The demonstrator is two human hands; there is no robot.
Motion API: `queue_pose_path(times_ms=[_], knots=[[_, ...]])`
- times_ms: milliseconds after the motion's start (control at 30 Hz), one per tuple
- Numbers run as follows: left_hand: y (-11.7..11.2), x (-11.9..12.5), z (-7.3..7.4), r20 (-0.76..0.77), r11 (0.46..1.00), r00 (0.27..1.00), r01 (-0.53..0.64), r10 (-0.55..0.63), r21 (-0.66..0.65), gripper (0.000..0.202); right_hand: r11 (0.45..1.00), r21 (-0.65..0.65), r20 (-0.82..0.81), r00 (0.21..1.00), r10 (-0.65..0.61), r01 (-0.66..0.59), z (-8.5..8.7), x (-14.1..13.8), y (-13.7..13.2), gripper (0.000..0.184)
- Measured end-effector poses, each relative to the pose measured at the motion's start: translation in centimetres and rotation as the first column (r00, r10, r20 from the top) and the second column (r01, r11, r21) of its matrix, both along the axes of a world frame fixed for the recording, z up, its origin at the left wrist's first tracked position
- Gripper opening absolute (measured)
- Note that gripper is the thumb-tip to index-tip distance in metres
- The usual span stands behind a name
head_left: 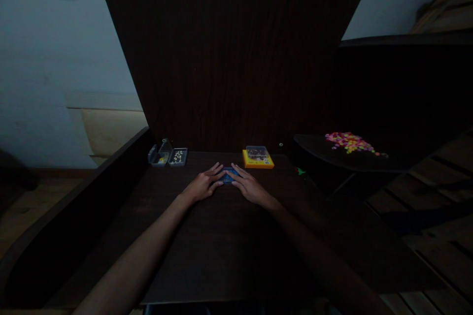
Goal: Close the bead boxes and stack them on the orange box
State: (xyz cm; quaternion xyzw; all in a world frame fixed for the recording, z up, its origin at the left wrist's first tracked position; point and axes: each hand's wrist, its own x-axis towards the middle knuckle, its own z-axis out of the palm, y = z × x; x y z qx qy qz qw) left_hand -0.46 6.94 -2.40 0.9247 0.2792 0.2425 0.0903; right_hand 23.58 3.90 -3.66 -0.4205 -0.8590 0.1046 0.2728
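Note:
A small blue plastic box (229, 176) lies on the dark wooden tabletop, between my two hands. My left hand (202, 184) reaches it from the left, the thumb at its near edge and the other fingers spread over and along its far side. From the right, my right hand (252, 188) holds it in much the same way, its fingertips close to those of the left. The fingers cover part of the box, and what is inside cannot be made out.
Behind my right hand, a clear case (257, 152) sits on a yellow box (258, 163). At the back left stands an open clear case (178, 156) with small pale pieces. Colourful beads (349, 141) lie heaped on a side shelf (321, 155), near a small green piece (301, 172).

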Motion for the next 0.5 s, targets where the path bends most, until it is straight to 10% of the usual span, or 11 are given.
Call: queue_pose_path(times_ms=[500], knots=[[0.23,0.13,-0.33,-0.013,0.999,1.000,0.000,0.000,0.043,0.045,1.000,0.016,-0.018,1.000,0.000,0.000,-0.32,-0.02,0.06,0.047]])
